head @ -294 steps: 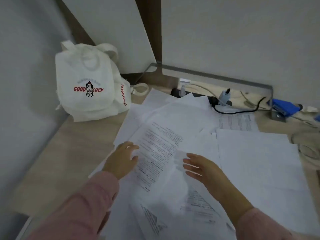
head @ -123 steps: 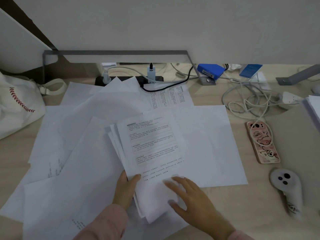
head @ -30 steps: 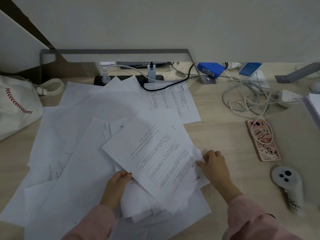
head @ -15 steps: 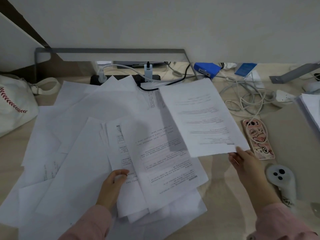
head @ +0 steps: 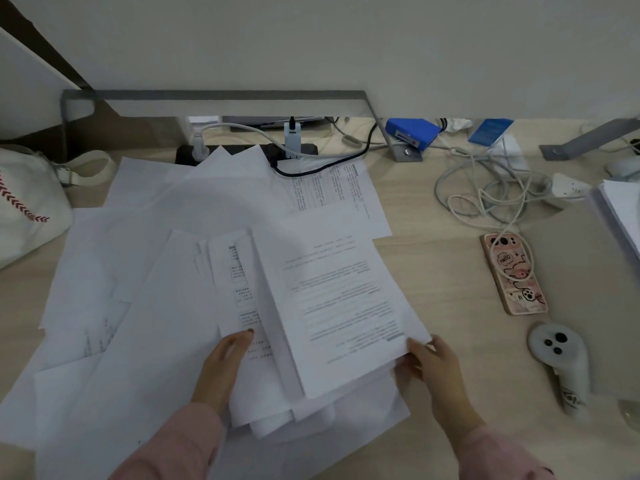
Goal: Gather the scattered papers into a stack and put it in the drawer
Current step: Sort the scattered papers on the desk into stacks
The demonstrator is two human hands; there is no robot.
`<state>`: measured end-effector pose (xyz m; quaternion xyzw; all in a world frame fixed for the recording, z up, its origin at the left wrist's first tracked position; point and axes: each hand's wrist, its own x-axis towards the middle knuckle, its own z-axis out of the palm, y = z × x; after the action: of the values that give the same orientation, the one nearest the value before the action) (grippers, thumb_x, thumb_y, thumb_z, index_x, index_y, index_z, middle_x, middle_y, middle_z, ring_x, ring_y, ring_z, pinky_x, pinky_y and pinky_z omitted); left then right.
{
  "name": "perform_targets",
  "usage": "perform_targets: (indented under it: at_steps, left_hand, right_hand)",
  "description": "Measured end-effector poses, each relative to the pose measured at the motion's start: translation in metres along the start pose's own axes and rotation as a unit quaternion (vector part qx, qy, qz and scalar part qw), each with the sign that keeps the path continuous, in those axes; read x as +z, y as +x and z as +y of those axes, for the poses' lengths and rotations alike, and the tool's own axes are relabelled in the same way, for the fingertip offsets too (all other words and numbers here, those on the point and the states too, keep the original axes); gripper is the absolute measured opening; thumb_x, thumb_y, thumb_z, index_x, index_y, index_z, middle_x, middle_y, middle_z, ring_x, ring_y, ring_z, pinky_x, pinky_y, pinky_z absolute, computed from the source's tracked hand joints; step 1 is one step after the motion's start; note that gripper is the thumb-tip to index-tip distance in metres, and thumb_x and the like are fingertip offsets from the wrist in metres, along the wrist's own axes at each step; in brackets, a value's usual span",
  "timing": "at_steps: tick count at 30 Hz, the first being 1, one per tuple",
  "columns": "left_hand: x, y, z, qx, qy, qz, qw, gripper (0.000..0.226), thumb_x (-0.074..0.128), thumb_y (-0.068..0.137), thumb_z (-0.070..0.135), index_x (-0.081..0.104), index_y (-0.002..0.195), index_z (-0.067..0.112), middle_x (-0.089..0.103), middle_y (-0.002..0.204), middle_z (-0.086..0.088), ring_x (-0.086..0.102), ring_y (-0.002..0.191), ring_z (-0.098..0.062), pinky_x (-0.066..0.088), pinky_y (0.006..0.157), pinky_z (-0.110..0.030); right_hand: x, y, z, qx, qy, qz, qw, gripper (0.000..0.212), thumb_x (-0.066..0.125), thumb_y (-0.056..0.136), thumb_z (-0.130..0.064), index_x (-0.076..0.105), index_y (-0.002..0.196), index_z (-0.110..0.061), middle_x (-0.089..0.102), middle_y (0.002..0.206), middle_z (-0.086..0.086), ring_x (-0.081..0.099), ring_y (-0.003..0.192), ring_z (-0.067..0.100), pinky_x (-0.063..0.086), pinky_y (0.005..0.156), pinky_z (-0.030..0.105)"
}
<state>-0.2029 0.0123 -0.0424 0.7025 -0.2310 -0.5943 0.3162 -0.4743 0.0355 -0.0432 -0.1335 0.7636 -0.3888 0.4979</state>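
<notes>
Bag: a white cloth bag [head: 24, 209] with red stitch marks sits at the far left of the desk [head: 433, 271].
Loose papers: many white sheets [head: 104, 289] lie spread over the left half of the desk, one over another.
Power strip: a black power strip [head: 242, 150] lies at the back, partly under the sheets, with plugs in it.
Left hand: the left hand [head: 225, 362] has its fingers [head: 239, 341] grasping the near left edge of the paper stack, thumb on top.
Paper stack: the paper stack [head: 277, 393] lies in the middle of the desk, on top of the loose papers, its edges not lined up.
Top sheet: a printed sheet [head: 343, 299] lies tilted on the stack.
Right hand: the right hand [head: 433, 368] pinches the near right corner of the printed sheet.
Blue box: a blue box [head: 412, 131] sits at the back.
Cords: white cords [head: 485, 192] lie in loops.
Phone: a phone in a pink case [head: 512, 275] lies face down, a cord across it.
Controller: a white controller [head: 557, 362] lies near the phone.
Far right: another paper pile [head: 620, 213] shows at the edge.
</notes>
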Motion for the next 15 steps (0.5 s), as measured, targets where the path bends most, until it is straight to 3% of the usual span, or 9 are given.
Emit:
perform_targets:
  at_steps: [3, 6, 10, 13, 15]
  left_hand:
    - [0.000, 0.001, -0.002, 0.004, 0.004, 0.004, 1.000, 0.015, 0.055, 0.090, 0.018, 0.061, 0.103, 0.016, 0.061, 0.103, 0.000, 0.054, 0.095, -0.016, 0.038, 0.087, -0.024]
    - [-0.002, 0.003, -0.004, 0.003, 0.013, 0.000, 1.000, 0.017, 0.056, 0.090, 0.014, 0.062, 0.105, 0.015, 0.060, 0.108, -0.002, 0.053, 0.103, -0.018, 0.036, 0.090, -0.026]
    - [-0.003, 0.005, -0.007, 0.000, 0.034, -0.002, 0.999, 0.020, 0.055, 0.089, 0.010, 0.062, 0.107, 0.016, 0.058, 0.113, -0.002, 0.052, 0.105, -0.018, 0.036, 0.091, -0.027]
    - [-0.005, 0.009, -0.008, -0.005, 0.059, -0.007, 0.998, 0.027, 0.053, 0.087, -0.001, 0.061, 0.107, 0.016, 0.055, 0.117, -0.004, 0.052, 0.103, -0.021, 0.040, 0.089, -0.028]
    - [-0.006, 0.010, -0.009, -0.012, 0.064, -0.006, 0.998, 0.030, 0.052, 0.087, -0.005, 0.060, 0.106, 0.016, 0.054, 0.117, -0.005, 0.053, 0.101, -0.023, 0.041, 0.086, -0.029]
  right_hand:
    - [0.003, -0.007, 0.004, 0.003, -0.041, -0.015, 0.999, 0.009, 0.053, 0.087, -0.002, 0.058, 0.094, -0.005, 0.064, 0.077, 0.013, 0.059, 0.062, 0.022, 0.047, 0.042, 0.016]
    - [0.001, -0.007, 0.006, 0.023, -0.079, -0.019, 0.996, 0.002, 0.057, 0.087, -0.006, 0.058, 0.089, -0.005, 0.062, 0.073, 0.011, 0.056, 0.060, 0.018, 0.045, 0.043, 0.017]
    - [-0.010, -0.013, 0.006, 0.097, -0.060, -0.066, 0.991, 0.008, 0.060, 0.085, -0.008, 0.062, 0.084, 0.000, 0.057, 0.071, 0.012, 0.053, 0.063, 0.020, 0.048, 0.055, 0.024]
    - [-0.013, -0.024, 0.009, 0.157, 0.011, -0.105, 0.982, 0.013, 0.059, 0.084, -0.008, 0.066, 0.087, 0.002, 0.062, 0.083, 0.015, 0.061, 0.084, 0.027, 0.053, 0.086, 0.038]
    - [-0.009, -0.029, 0.012, 0.190, 0.082, -0.109, 0.972, 0.012, 0.057, 0.087, -0.009, 0.064, 0.085, 0.000, 0.063, 0.088, 0.016, 0.061, 0.088, 0.029, 0.051, 0.089, 0.041]
